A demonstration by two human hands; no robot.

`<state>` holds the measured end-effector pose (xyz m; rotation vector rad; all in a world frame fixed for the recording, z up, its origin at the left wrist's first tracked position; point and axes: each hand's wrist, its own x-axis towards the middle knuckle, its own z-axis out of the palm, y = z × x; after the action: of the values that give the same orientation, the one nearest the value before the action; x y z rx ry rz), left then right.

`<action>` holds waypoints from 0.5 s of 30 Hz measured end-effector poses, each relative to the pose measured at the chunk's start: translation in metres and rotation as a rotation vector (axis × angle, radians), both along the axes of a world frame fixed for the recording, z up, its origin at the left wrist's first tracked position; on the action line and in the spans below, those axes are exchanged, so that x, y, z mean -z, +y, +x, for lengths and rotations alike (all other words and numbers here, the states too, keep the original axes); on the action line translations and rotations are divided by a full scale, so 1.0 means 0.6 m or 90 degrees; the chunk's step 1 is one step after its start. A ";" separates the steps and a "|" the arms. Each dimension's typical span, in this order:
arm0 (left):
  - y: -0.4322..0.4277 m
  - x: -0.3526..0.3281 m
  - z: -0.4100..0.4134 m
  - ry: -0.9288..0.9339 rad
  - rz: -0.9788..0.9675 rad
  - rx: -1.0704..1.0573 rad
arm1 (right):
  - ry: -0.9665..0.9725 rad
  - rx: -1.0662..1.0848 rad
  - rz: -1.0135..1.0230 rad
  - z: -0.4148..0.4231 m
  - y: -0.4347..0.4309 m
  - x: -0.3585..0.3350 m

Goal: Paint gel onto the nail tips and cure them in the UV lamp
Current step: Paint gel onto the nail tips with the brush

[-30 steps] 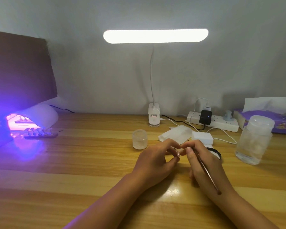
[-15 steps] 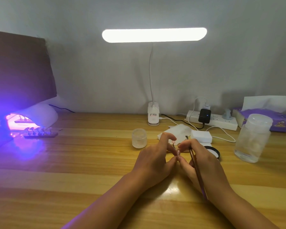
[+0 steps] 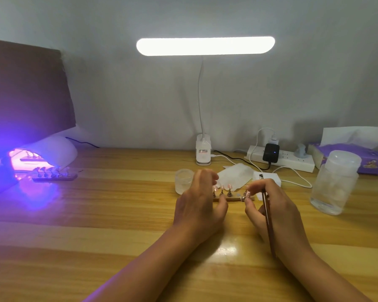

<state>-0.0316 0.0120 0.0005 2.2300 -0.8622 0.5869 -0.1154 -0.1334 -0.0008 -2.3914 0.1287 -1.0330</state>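
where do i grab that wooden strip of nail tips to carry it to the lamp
Pinch the wooden strip by its thin front and back edges near an end, coming in low from the side. The nail tips stand upright on pegs along its top, so a grasp from above would likely smear them. The right hand holds the brush.

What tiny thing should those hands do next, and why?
Probably set the nail tip pinched by the right hand down on what looks like a free spot on the wooden holder, beside the tips standing there. The brush is tucked back along that hand, not painting.
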 end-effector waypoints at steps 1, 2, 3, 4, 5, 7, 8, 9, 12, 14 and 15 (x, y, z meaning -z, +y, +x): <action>0.001 0.002 0.004 0.036 0.001 -0.021 | 0.001 0.002 -0.002 0.000 -0.001 0.001; 0.001 0.005 0.009 0.077 0.011 -0.036 | 0.003 0.005 -0.006 0.001 -0.001 0.002; 0.001 0.008 0.014 0.116 0.032 -0.045 | 0.005 0.009 -0.011 0.001 -0.002 0.002; 0.001 0.010 0.019 0.147 0.058 -0.050 | 0.007 0.013 -0.016 0.001 -0.002 0.003; 0.000 0.013 0.023 0.164 0.079 -0.050 | 0.009 0.018 -0.020 0.002 -0.003 0.004; 0.000 0.014 0.027 0.172 0.092 -0.041 | 0.016 0.023 -0.025 0.002 -0.004 0.006; 0.000 0.014 0.028 0.173 0.092 -0.033 | 0.020 0.023 -0.027 0.003 -0.004 0.006; 0.001 0.013 0.028 0.173 0.095 -0.023 | 0.023 0.024 -0.032 0.003 -0.004 0.007; 0.005 0.010 0.027 0.171 0.099 0.024 | 0.029 0.035 -0.050 0.003 -0.004 0.008; 0.006 0.008 0.026 0.178 0.087 0.053 | 0.030 0.037 -0.052 0.002 -0.006 0.008; 0.005 0.007 0.025 0.180 0.082 0.063 | 0.030 0.038 -0.050 0.002 -0.007 0.007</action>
<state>-0.0164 0.0152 -0.0037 2.2985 -0.8772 0.1671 -0.1143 -0.1374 -0.0052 -2.4982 0.1801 -1.0264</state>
